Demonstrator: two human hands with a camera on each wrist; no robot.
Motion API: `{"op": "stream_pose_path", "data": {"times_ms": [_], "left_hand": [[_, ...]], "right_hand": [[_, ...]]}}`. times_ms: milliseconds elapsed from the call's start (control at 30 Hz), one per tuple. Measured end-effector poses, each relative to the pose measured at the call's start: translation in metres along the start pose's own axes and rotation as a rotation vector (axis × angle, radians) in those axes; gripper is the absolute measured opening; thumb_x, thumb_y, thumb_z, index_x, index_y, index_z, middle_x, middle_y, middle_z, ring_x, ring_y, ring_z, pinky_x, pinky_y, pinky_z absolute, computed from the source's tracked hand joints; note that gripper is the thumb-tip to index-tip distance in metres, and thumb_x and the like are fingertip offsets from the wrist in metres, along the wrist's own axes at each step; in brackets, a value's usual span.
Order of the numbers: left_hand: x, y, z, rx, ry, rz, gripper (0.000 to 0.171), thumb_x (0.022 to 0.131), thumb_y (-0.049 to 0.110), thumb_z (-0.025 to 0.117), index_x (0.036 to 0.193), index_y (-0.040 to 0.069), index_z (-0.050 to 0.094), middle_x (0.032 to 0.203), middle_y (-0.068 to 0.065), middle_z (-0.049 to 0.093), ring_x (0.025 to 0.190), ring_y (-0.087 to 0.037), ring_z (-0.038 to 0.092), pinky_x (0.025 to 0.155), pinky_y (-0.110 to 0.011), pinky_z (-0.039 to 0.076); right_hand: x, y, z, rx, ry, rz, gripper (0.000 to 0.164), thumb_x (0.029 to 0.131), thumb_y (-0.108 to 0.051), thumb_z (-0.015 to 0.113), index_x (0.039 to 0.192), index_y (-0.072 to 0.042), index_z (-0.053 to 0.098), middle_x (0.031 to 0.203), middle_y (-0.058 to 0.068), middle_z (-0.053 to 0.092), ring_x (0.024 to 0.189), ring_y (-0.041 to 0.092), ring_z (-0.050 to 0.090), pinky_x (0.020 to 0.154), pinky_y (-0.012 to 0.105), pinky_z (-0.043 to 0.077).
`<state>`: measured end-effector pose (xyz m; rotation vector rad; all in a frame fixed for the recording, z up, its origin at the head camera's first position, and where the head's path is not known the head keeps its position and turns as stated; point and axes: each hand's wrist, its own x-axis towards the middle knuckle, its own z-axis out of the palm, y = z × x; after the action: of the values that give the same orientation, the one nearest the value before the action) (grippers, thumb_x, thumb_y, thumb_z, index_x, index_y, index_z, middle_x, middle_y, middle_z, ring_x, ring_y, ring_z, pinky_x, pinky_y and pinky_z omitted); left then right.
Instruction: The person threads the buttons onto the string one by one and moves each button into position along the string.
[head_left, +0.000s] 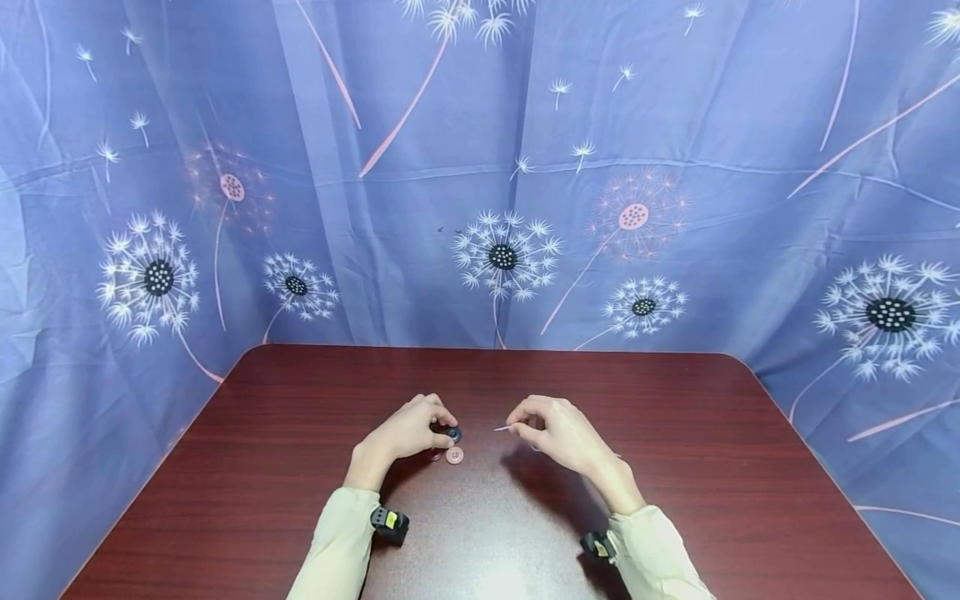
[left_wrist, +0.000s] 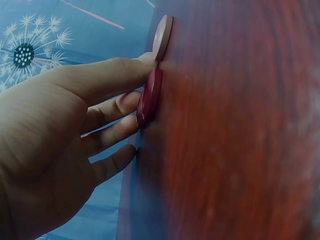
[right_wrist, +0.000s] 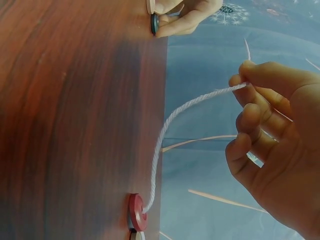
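My left hand (head_left: 408,429) is low over the table, thumb and forefinger around the rim of a dark blue button (head_left: 453,434). Close to it lie a pale pink button (head_left: 454,455) and a dark red button (left_wrist: 150,97), the latter partly under the hand. To the right, my right hand (head_left: 558,433) pinches a white cord (right_wrist: 187,104) between thumb and forefinger, its short end sticking out past the fingertips. Down on the tabletop, the cord's other part runs into a red button (right_wrist: 137,212), with another small piece at the frame's bottom edge.
The dark reddish wooden table (head_left: 315,383) has rounded far corners. Behind it hangs a blue curtain (head_left: 420,250) printed with dandelions. A black wrist camera (head_left: 390,525) is strapped at the left sleeve, another camera (head_left: 597,546) at the right.
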<state>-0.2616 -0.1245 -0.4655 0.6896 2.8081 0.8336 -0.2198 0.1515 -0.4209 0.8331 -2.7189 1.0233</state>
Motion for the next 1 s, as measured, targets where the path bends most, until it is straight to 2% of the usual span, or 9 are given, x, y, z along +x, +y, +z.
{"op": "stream_pose_path", "data": {"times_ms": [233,400,667,833,1000], "left_hand": [[0.002,0.000,0.002,0.033,0.029,-0.032,0.016,0.082,0.030,0.080,0.097,0.024,0.076,0.095,0.010,0.057,0.094,-0.011,0.050,0.084,-0.034,0.044],[0.005,0.001,0.002,0.003,0.053,-0.046,0.017,0.083,0.030,0.079,0.097,0.022,0.074,0.091,0.011,0.059,0.088,-0.008,0.055,0.084,-0.032,0.048],[0.007,0.006,-0.003,-0.118,0.101,-0.012,0.020,0.083,0.021,0.077,0.102,0.015,0.072,0.087,0.006,0.067,0.084,-0.009,0.062,0.081,-0.032,0.051],[0.006,0.007,-0.004,-0.142,0.127,0.003,0.023,0.084,0.019,0.076,0.106,0.014,0.072,0.090,0.004,0.068,0.085,-0.009,0.063,0.082,-0.033,0.052],[0.007,0.012,-0.007,-0.164,0.163,0.046,0.027,0.085,0.020,0.074,0.111,0.013,0.071,0.092,0.004,0.070,0.087,-0.008,0.064,0.082,-0.032,0.052]], "right_hand": [[0.000,0.000,0.000,-0.008,0.002,0.000,0.004,0.089,-0.019,0.072,0.093,-0.021,0.074,0.072,-0.016,0.060,0.060,0.005,0.055,0.059,0.020,0.044],[0.000,0.001,0.000,-0.012,0.001,0.002,0.004,0.090,-0.020,0.072,0.092,-0.022,0.074,0.070,-0.016,0.058,0.059,0.004,0.055,0.058,0.020,0.044],[0.000,0.001,-0.001,0.007,-0.001,-0.009,0.004,0.090,-0.019,0.071,0.093,-0.020,0.074,0.068,-0.015,0.058,0.057,0.003,0.054,0.057,0.021,0.044],[0.001,0.001,-0.001,0.017,-0.009,0.003,0.004,0.091,-0.019,0.071,0.093,-0.020,0.074,0.067,-0.014,0.058,0.056,0.005,0.055,0.057,0.021,0.044],[0.001,0.001,-0.001,0.019,-0.011,0.002,0.004,0.091,-0.019,0.071,0.094,-0.020,0.074,0.067,-0.014,0.058,0.057,0.007,0.056,0.057,0.021,0.044]]}}
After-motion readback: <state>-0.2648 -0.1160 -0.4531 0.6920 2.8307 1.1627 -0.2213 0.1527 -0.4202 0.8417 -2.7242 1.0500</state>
